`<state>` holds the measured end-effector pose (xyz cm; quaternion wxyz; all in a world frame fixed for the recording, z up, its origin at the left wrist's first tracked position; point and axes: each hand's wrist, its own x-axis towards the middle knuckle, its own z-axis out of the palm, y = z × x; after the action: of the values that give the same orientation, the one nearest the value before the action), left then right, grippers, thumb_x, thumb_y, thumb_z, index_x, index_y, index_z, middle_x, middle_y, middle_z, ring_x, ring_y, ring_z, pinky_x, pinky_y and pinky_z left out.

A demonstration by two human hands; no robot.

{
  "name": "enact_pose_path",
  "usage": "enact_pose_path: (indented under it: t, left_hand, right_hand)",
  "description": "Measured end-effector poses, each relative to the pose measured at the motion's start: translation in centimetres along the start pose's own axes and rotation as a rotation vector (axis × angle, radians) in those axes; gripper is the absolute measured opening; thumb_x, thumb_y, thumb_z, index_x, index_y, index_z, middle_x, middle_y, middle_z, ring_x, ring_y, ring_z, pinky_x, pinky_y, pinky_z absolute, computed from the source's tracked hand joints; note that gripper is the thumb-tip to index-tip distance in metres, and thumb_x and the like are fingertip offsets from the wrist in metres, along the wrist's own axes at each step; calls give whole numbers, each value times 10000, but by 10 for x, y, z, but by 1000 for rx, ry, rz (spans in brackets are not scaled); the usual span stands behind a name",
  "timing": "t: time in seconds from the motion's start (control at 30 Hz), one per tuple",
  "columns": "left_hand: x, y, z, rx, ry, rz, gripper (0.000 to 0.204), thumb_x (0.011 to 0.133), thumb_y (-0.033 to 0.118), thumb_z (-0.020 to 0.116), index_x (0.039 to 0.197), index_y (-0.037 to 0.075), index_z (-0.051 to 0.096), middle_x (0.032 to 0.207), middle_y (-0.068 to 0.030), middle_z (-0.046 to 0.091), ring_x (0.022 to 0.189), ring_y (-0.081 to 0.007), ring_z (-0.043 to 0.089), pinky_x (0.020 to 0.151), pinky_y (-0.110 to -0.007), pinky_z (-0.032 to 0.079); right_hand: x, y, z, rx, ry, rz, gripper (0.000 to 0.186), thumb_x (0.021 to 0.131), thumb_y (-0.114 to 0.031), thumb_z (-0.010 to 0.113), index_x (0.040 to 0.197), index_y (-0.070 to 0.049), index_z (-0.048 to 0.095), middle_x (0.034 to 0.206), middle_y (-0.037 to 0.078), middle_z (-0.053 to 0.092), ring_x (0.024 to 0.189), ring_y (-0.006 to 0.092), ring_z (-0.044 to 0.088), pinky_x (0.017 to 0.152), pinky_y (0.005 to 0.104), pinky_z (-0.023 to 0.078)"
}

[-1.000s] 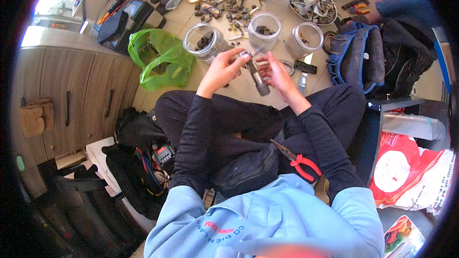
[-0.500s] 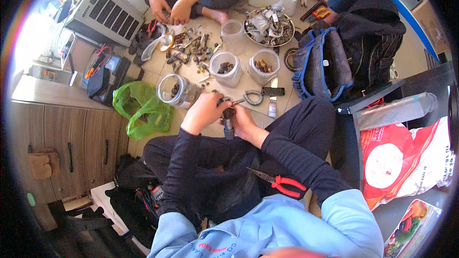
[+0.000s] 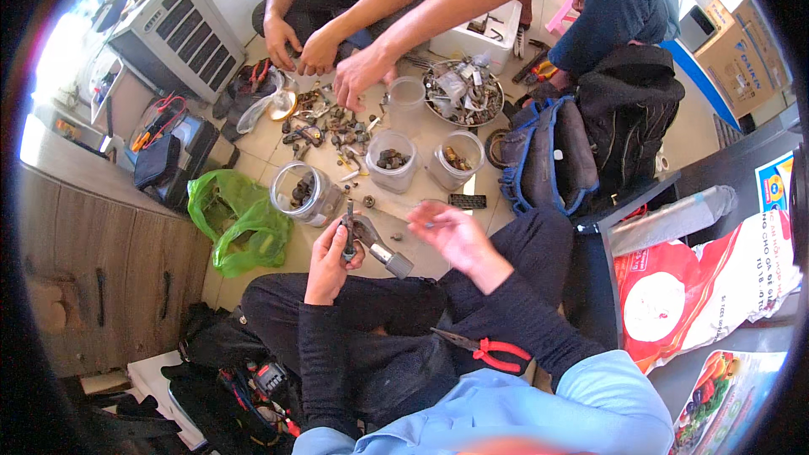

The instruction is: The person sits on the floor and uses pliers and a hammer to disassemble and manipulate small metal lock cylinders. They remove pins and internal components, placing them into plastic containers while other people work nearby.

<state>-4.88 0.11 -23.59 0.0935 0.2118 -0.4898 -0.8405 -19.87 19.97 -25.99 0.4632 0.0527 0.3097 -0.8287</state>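
My left hand (image 3: 327, 265) is closed around a grey metal hand tool (image 3: 381, 251) with a dark upright rod and a thick cylindrical end pointing down to the right. Apart from it, my right hand (image 3: 462, 244) is raised over my right knee, palm turned up and fingers spread. A tiny bluish spot shows at its fingers; what it is I cannot make out. Red-handled pliers (image 3: 495, 354) lie across my lap. Just beyond my left hand, a clear jar (image 3: 324, 206) of small dark parts is tipped on its side.
Two clear tubs (image 3: 394, 177) (image 3: 455, 170) of small fittings stand ahead, near loose metal parts (image 3: 337, 128). A co-worker's hand (image 3: 364, 76) reaches over those parts; another person sits behind. A green plastic bag (image 3: 240, 232) is at left, an open tool bag (image 3: 539, 156) at right.
My right hand has come off the tool and opened to the right. The tool, in my left hand, has tilted and swung its thick end rightward. A co-worker's arm has reached in.
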Motion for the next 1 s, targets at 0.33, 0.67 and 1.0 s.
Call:
enact_pose_path:
  t: [0.33, 0.67, 1.0]
  left_hand:
    - [14, -4, -2, -100, 22, 0, 354, 1039, 287, 471, 1276, 35, 547, 801, -13, 548, 539, -92, 437, 473, -221, 305]
    - [8, -6, -3, -141, 149, 26, 325, 1018, 285, 515, 1232, 44, 557, 808, 28, 541, 507, -70, 442, 438, -217, 287]
    - [8, -2, -4, -266, -46, -28, 352, 983, 243, 585, 1243, 10, 549, 936, -9, 558, 661, -93, 509, 529, -229, 377]
  right_hand:
    - [175, -313, 47, -125, 228, -605, 593, 952, -259, 423, 1479, -58, 239, 1552, 221, 216, 1417, 374, 260, 1002, 777, 269]
    - [54, -83, 18, -1133, -239, -125, 439, 1013, -403, 429, 1251, -50, 535, 1043, 120, 671, 870, 201, 662, 721, 357, 554]
    - [-9, 10, 39, -547, -226, 461, 430, 1015, -412, 466, 1211, -34, 523, 613, -71, 258, 501, 50, 253, 457, 211, 250]
